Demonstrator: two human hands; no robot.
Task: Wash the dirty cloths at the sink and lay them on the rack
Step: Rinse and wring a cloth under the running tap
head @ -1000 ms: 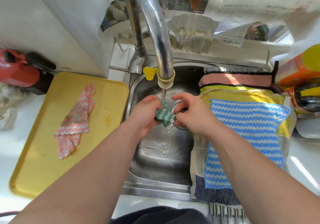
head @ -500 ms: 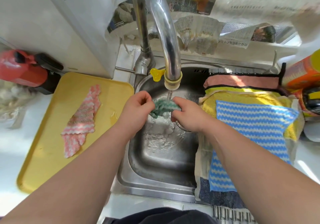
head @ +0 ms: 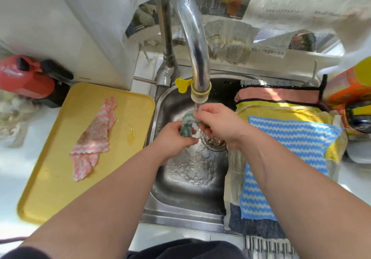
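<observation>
Green and white, the cloth (head: pixel 187 126) was bunched just below the tap (head: pixel 197 58), in the water. My left hand (head: pixel 172 140) gripped its lower end and my right hand (head: pixel 219 122) pinched its upper end, nearest the tap, so it ran almost up-down. The pink cloth (head: pixel 96 136) lay far left of the tap, unwashed, I think.

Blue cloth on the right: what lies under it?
A yellow cloth shows under the blue cloth, and a dark towel pokes out at its near end. Whatever carries them is covered and unseen.
</observation>
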